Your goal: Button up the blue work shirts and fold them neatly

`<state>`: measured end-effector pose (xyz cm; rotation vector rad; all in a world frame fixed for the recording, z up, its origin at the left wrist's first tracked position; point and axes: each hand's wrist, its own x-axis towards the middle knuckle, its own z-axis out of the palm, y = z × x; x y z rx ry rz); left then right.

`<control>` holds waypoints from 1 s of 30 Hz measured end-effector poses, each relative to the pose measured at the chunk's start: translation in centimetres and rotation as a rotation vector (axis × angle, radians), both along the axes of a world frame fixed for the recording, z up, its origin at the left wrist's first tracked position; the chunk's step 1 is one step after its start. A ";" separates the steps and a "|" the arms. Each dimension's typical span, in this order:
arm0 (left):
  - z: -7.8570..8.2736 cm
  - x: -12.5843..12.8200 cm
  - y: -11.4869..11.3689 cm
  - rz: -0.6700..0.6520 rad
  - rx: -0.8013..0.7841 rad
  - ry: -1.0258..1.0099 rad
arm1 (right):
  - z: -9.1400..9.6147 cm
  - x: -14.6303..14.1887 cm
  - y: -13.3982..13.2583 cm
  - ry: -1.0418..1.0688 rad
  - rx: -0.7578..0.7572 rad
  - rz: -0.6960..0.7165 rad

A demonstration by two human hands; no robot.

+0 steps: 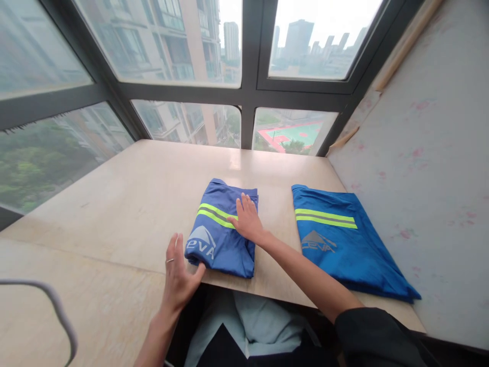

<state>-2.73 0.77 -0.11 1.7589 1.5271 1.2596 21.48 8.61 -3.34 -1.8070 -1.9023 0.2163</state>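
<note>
A folded purple-blue garment (pixel 225 255) with a yellow-green and grey reflective stripe and silver lettering lies near the front edge of the wooden surface. My right hand (pixel 248 218) rests on its upper right part, palm down, fingers stretched out. At its lower left corner is my left hand (pixel 182 272), fingers apart, with the thumb touching the garment's edge and a ring on one finger. To the right lies a second, brighter blue garment (pixel 324 204) with a similar stripe and silver print, folded into a wider shape that tapers to the lower right. Neither hand touches it.
The pale wooden surface (pixel 126 204) runs back to dark-framed windows (pixel 248 61). A flower-patterned wall (pixel 431 168) borders it on the right. A grey cable (pixel 57 306) curves at the lower left. Light-coloured cloth (pixel 263 321) shows below the front edge.
</note>
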 end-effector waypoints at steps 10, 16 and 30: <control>-3.2 -1.3 3.4 -0.047 0.087 0.181 | -2.4 2.3 -0.9 -0.208 -0.128 -0.021; -3.7 -3.1 2.2 -0.042 0.037 0.167 | -2.2 3.7 -1.3 -0.307 -0.150 0.030; 1.9 -1.0 -0.8 -0.083 -0.977 -0.758 | 0.6 7.3 -3.8 -0.527 -0.245 0.202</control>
